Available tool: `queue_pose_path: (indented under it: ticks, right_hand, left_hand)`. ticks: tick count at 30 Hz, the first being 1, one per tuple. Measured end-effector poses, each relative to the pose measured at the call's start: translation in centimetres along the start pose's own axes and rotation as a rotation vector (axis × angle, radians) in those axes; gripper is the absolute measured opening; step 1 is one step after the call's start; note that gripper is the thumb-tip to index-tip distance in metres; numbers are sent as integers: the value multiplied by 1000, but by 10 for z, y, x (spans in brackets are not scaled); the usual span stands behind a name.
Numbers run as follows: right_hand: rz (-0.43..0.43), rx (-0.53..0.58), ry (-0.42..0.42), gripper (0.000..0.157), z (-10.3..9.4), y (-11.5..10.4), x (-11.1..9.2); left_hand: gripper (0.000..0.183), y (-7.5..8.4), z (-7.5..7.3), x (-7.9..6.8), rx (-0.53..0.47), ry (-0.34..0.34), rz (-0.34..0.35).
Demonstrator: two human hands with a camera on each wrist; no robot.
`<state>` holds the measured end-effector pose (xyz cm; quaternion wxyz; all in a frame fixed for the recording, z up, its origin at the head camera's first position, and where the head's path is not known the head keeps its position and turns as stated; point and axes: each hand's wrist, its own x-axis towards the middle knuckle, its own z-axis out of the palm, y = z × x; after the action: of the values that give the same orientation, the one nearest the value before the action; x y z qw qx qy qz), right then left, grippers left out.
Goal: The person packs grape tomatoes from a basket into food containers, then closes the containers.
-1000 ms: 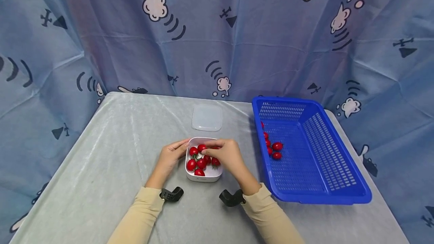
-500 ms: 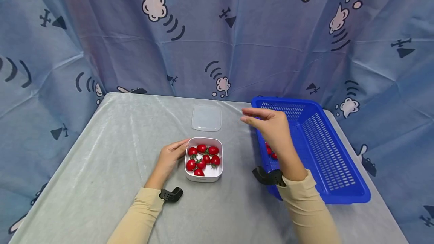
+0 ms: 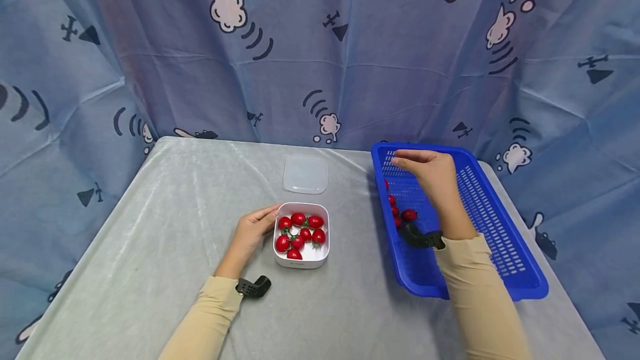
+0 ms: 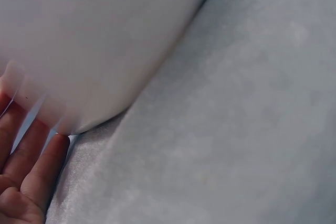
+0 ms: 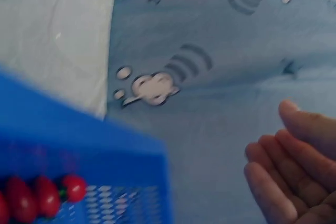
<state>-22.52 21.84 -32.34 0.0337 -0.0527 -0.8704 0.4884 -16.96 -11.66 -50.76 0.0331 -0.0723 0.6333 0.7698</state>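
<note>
A square white container [image 3: 301,264] sits mid-table with several red cherry tomatoes [image 3: 282,244] in it, some with green stems. My left hand [image 3: 253,228] steadies its left side; in the left wrist view the fairly straight fingers [image 4: 48,163] touch the container wall [image 4: 94,51]. Above the blue plastic basket [image 3: 420,289], my right hand [image 3: 435,178] hovers with relaxed fingers and nothing between them. More cherry tomatoes [image 3: 409,215] lie along the basket's left side, and the right wrist view shows a row of tomatoes [image 5: 46,198] there too.
Behind the container, a clear square lid [image 3: 305,174] lies flat on the cloth-covered table [image 3: 150,260]. The basket's raised walls stand at the table's right side. A blue patterned curtain [image 3: 280,60] hangs behind the table.
My right hand has left the container, where it was over the tomatoes, and moved right and back over the basket. The left hand and the container stay put.
</note>
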Motion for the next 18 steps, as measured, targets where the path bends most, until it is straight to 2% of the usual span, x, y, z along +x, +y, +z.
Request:
queue_pose_path:
  ticks: [5, 14, 18]
  right_hand:
    - [29, 7, -30, 57, 0, 21, 14]
    - [86, 108, -40, 52, 7, 55, 35]
    - [90, 117, -60, 52, 11, 69, 44]
  left_hand:
    - [36, 0, 0, 0, -2, -8, -9]
    - [35, 0, 1, 1, 10, -7, 2]
    - [35, 0, 0, 0, 8, -3, -4]
